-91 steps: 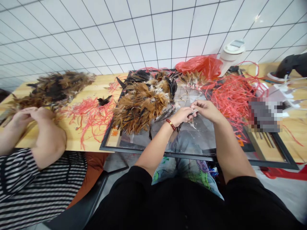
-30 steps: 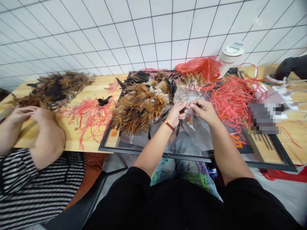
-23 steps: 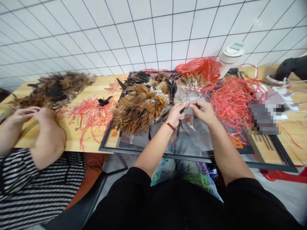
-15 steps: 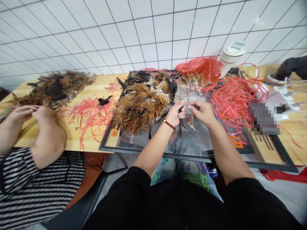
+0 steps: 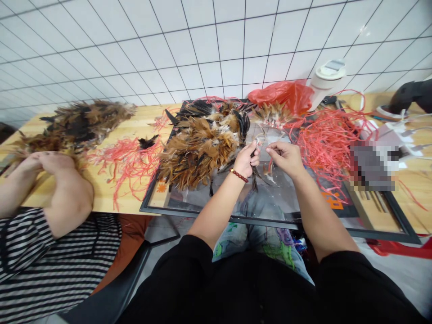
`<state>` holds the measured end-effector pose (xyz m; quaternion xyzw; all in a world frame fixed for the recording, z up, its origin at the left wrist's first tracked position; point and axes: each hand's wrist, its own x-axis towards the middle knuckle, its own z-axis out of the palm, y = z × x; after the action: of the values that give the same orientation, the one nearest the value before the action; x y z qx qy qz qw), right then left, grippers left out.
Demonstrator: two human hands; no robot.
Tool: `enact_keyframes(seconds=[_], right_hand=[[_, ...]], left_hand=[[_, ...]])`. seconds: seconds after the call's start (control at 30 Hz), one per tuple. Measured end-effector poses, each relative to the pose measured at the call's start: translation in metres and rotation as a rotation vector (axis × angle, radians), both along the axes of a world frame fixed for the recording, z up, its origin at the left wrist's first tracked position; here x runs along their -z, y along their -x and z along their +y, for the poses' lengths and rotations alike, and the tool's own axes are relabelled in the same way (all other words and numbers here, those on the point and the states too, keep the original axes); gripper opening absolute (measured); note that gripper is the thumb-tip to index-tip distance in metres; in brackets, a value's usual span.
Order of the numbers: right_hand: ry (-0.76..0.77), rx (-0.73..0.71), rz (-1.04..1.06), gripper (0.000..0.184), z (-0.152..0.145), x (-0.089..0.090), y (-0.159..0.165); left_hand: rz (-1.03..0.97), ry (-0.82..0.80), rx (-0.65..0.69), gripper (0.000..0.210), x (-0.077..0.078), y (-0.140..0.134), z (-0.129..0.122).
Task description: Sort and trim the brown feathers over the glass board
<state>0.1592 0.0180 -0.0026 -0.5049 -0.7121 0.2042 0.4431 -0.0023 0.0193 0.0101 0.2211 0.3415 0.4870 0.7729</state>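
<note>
My left hand [image 5: 247, 160], with a dark red bead bracelet at the wrist, is closed on dark feathers [image 5: 254, 179]. Their tips hang below the fingers and their pale quill ends poke out at the thumb. Just to the right, my right hand [image 5: 286, 157] has thumb and forefinger pinched together; anything between them is too small to make out. A gap separates the two hands. Left of my left hand lies a big pile of brown and black feathers [image 5: 199, 148]. A few loose feather bits lie on the glass-like board [image 5: 232, 204] beneath my hands.
Pink plastic strips [image 5: 329, 139] heap up at the right, with more strips [image 5: 131, 157] at the left. Behind stand a red plastic bag [image 5: 281, 96] and a white tumbler [image 5: 326, 83]. A co-worker's hands [image 5: 50, 162] are beside another feather pile [image 5: 84, 121].
My right hand has drawn slightly right, widening the gap between the hands. My left hand has shifted slightly left, still gripping the feathers. The co-worker's hands have changed pose.
</note>
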Motion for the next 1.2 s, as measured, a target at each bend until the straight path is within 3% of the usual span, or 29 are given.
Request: enact_keyframes(seconds=[0.27, 0.5, 0.63, 0.73, 0.87, 1.0, 1.13, 1.2], right_hand=[[-0.139, -0.154, -0.195, 0.028, -0.005, -0.011, 0.002], [-0.199, -0.156, -0.138, 0.027, -0.008, -0.018, 0.002], [-0.212, -0.129, -0.098, 0.023, -0.007, -0.020, -0.003], [-0.143, -0.076, 0.017, 0.024, -0.003, -0.019, -0.010], [0.084, -0.078, 0.152, 0.026, 0.004, -0.013, -0.019], [0.168, -0.050, 0.295, 0.030, 0.007, -0.010, -0.019], [0.209, 0.044, 0.489, 0.037, 0.006, -0.010, -0.007], [0.256, 0.021, 0.512, 0.039, 0.003, -0.010, 0.001]], left_hand=[[0.229, -0.016, -0.106, 0.013, -0.003, -0.006, -0.005], [0.268, 0.004, -0.088, 0.002, -0.003, -0.018, -0.012], [0.338, -0.074, -0.120, 0.009, 0.003, -0.025, -0.013], [0.438, -0.245, -0.090, 0.017, 0.009, -0.028, -0.015], [0.525, -0.358, -0.003, 0.012, 0.015, -0.029, -0.018], [0.459, -0.304, 0.025, 0.011, 0.012, -0.028, -0.020], [0.193, -0.075, -0.005, 0.015, 0.002, -0.024, -0.018], [0.063, -0.020, -0.047, 0.018, -0.001, -0.021, -0.015]])
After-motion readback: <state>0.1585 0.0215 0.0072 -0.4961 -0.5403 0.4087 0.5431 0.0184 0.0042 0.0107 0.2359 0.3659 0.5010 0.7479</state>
